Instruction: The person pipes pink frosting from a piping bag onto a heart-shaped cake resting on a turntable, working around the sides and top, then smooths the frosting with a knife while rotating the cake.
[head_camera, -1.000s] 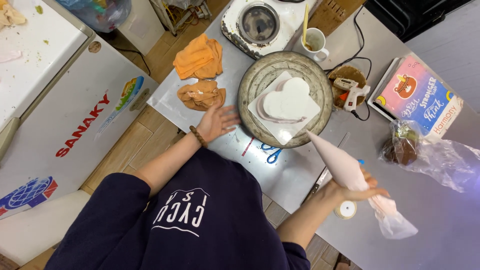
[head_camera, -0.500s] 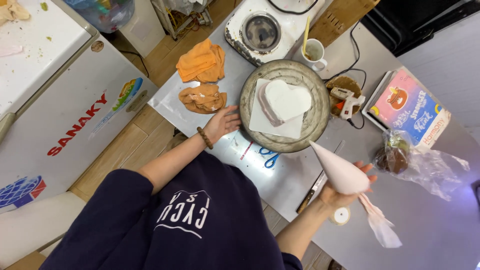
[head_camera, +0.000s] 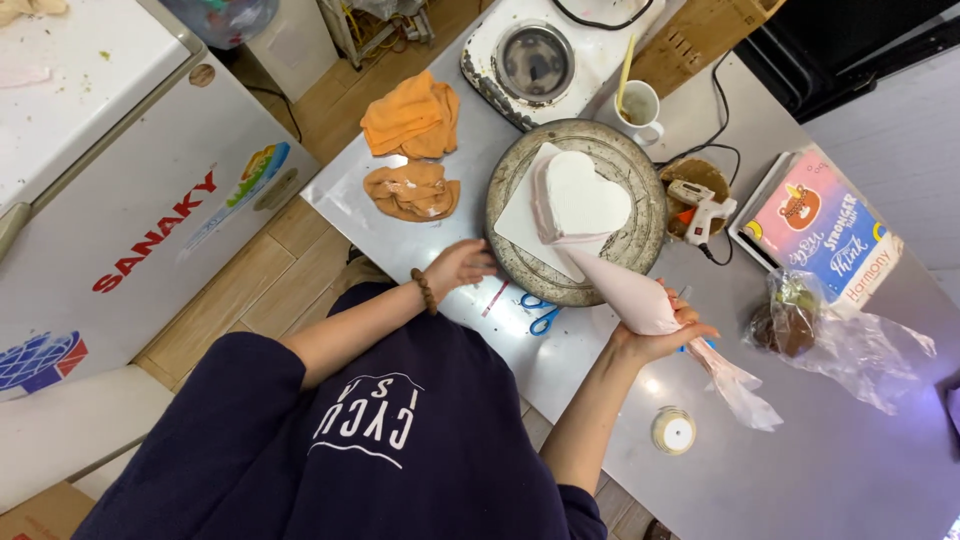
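one steel table (head_camera: 860, 470), wooden floor (head_camera: 270, 270).

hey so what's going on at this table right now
A person is decorating a heart-shaped cake that sits on a white board on a round metal turntable. The right hand grips a pink piping bag, its tip at the cake's near edge. The left hand rests at the turntable's rim. Blue scissors lie on the steel table just below the turntable, orange cloths to its left, and a glue gun to its right.
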